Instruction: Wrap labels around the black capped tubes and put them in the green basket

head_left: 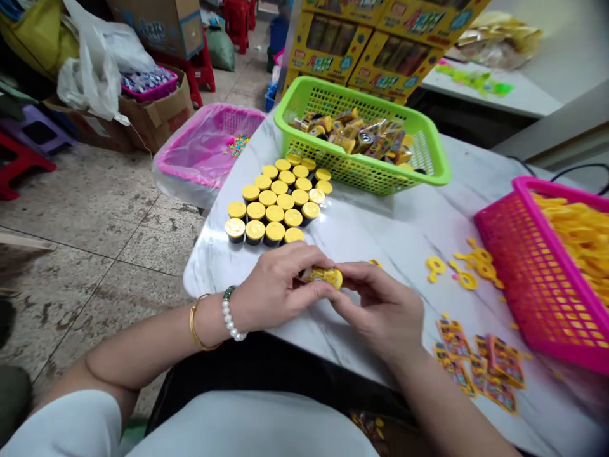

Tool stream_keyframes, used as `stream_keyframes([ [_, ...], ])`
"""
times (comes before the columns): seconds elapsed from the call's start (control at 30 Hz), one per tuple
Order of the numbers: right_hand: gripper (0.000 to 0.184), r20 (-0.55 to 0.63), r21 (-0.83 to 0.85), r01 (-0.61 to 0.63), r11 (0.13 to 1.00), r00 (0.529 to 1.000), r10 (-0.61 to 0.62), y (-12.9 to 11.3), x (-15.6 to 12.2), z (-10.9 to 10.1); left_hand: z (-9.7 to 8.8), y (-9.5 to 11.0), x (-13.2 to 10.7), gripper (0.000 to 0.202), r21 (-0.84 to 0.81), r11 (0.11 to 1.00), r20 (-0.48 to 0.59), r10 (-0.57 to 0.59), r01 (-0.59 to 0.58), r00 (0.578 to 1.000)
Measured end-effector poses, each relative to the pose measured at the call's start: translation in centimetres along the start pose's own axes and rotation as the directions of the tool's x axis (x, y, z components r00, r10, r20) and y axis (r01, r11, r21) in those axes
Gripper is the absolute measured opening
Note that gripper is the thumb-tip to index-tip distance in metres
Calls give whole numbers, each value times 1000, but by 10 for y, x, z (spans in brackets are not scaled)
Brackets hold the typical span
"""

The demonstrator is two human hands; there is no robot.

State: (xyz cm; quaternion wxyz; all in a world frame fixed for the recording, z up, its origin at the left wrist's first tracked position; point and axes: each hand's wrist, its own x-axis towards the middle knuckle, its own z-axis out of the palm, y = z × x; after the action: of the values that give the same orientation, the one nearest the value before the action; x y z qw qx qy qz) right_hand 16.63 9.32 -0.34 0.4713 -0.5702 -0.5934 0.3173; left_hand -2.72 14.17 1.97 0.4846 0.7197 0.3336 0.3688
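Note:
My left hand (280, 285) is closed around a small printed, yellow-ended container (323, 275), held just above the near table edge. The fingertips of my right hand (385, 304) pinch at its yellow end, and part of it is hidden by my fingers. Past my left hand stand rows of small dark cups with yellow lids (275, 213), set close together. To the right of my right hand lie several flat printed packets (504, 362). Loose yellow plastic pieces with rings (466, 279) lie beyond them.
A green basket (361, 162) of wrapped pieces stands at the back. At right, a pink basket (528, 285) holds yellow plastic parts. A lined pink tub (190, 152) with small coloured beads sits off the table's left edge. Yellow display boxes (333, 47) are stacked behind.

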Motion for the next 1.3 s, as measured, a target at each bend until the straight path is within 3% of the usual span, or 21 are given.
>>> stream_keyframes([
  [0.1,22,112,63,17,998,993,-24,1,4,1,-2,-1,2,23,-3,999,-3,-44,44,999],
  [0.23,30,70,55,89,995,993,-92,2,5,-4,-1,-4,0,39,-149,962,-57,-240,229,969],
  [0.37,35,134,126,131,983,980,-148,3,4,-7,1,-2,2,42,-291,880,163,-340,374,926],
  [0.43,36,157,172,127,977,975,-155,3,5,-7,2,0,5,51,-358,820,283,-361,447,889],
  [0.5,42,165,202,89,975,979,-124,3,6,-8,1,0,8,56,-402,776,331,-372,486,867],
  [0.67,23,228,182,116,976,961,-157,-10,1,-6,-1,-6,6,61,-472,741,352,-339,478,873],
  [0.77,21,244,203,72,977,962,-121,-21,5,-8,-1,-8,4,65,-524,706,366,-318,476,875],
  [0.83,19,173,162,41,986,982,-69,-27,23,-14,0,-9,3,70,-550,680,376,-318,486,870],
  [0.9,25,3,100,61,993,998,-62,-33,56,-24,0,-10,2,74,-544,687,375,-314,481,872],
  [0.97,39,-167,46,133,990,978,-124,-39,94,-37,0,-10,1,75,-504,729,369,-303,463,879],
  [1.07,82,-182,-100,182,978,963,-198,-40,135,-56,-1,-9,-1,66,-398,809,343,-307,434,887],
  [1.1,84,-165,-152,169,974,967,-194,-37,138,-61,-1,-8,-1,61,-364,828,329,-315,427,890],
  [1.17,61,-139,-288,132,948,974,-178,-28,127,-68,-2,-8,-1,49,-320,857,297,-314,403,902],
  [1.23,29,-85,-460,115,881,981,-173,-16,98,-71,-2,-7,0,37,-291,885,273,-287,363,918],
  [1.3,12,9,-587,128,799,988,-152,-2,63,-73,-3,-7,0,28,-267,905,258,-265,332,929],
])
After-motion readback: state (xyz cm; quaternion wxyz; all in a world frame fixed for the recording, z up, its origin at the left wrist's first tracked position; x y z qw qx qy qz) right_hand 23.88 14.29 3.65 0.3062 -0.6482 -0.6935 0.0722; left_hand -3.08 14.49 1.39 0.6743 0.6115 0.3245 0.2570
